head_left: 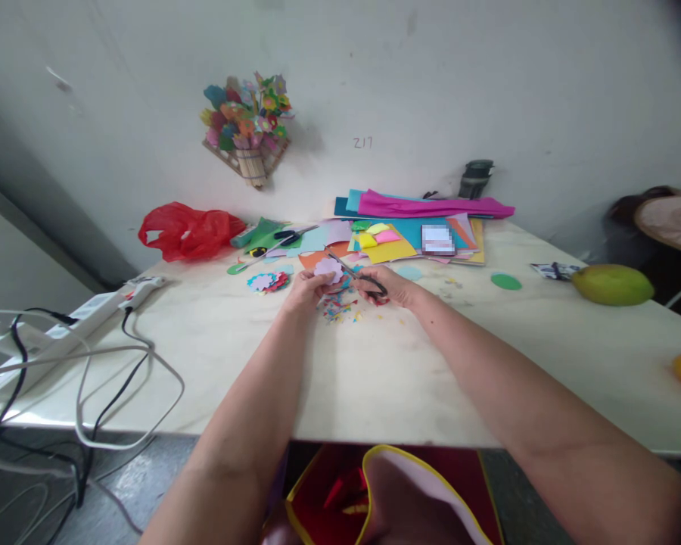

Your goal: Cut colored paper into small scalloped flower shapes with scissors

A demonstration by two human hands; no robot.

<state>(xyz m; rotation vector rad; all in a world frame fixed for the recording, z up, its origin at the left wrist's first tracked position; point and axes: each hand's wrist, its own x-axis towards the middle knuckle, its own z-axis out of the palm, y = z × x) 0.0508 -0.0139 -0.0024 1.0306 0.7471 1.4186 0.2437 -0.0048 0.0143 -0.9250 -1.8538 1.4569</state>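
Between the fingers of my left hand [307,289] is a light purple paper flower [329,270] with a scalloped edge. My right hand [387,286] is closed on dark-handled scissors [343,266], whose blades point up and left beside the flower's right edge. Under and just in front of both hands lie small coloured paper scraps [340,310]. Left of my left hand sits a pile of cut paper flowers [268,282] in purple, blue and red.
Coloured sheets [400,246] and a second pair of scissors [287,237] lie behind the hands. A red plastic bag [188,231] is back left, near a power strip [94,309] with loose cables. A green-yellow fruit [613,284] rests at right.
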